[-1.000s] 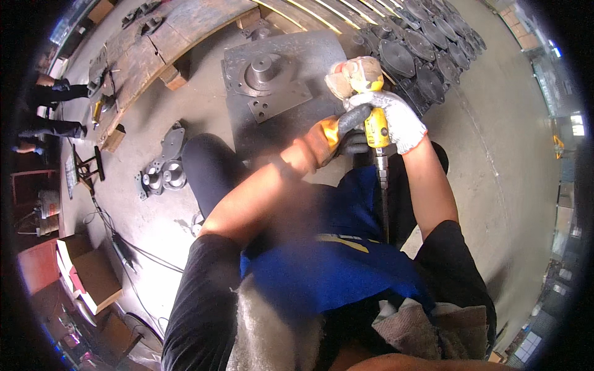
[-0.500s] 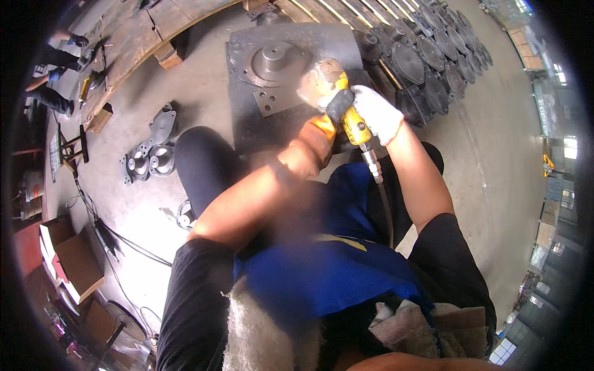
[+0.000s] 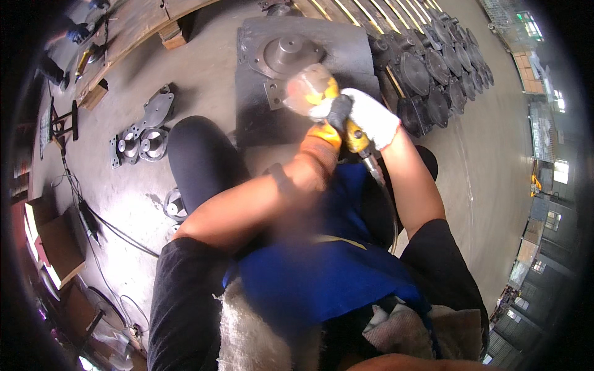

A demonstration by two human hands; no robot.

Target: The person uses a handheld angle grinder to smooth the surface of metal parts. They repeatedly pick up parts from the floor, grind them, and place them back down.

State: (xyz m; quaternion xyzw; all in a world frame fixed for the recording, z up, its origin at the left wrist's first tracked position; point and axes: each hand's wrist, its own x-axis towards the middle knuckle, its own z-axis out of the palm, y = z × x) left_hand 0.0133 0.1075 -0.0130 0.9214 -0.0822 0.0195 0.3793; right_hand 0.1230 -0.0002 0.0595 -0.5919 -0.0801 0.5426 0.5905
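Observation:
Both my hands grip a yellow air grinder (image 3: 357, 137), its blurred round head (image 3: 307, 91) tilted over a dark metal part. My left hand (image 3: 322, 140), in an orange glove, is closed around the tool near the head. In a white glove, my right hand (image 3: 372, 119) wraps the body from the right. A metal coupling and hose (image 3: 375, 170) trail from the tool's rear toward me. The dark flanged part (image 3: 289, 52) has a raised round boss and lies on a dark work surface (image 3: 260, 128). The grinder head partly covers a small holed plate (image 3: 273, 94) beside the flange; contact is hard to tell.
Rows of dark flanged castings (image 3: 433, 68) lie on slats at the right. Several metal parts (image 3: 143, 137) sit on the floor left of my knee. Cables (image 3: 86, 213) and an open cardboard box (image 3: 55, 241) are farther left. Another person's gloved hand (image 3: 78, 32) shows at the upper left.
The grinder head has moved left and toward me across the part, from right of the boss to over the small holed plate. Both hands moved with it. The whole view has shifted slightly.

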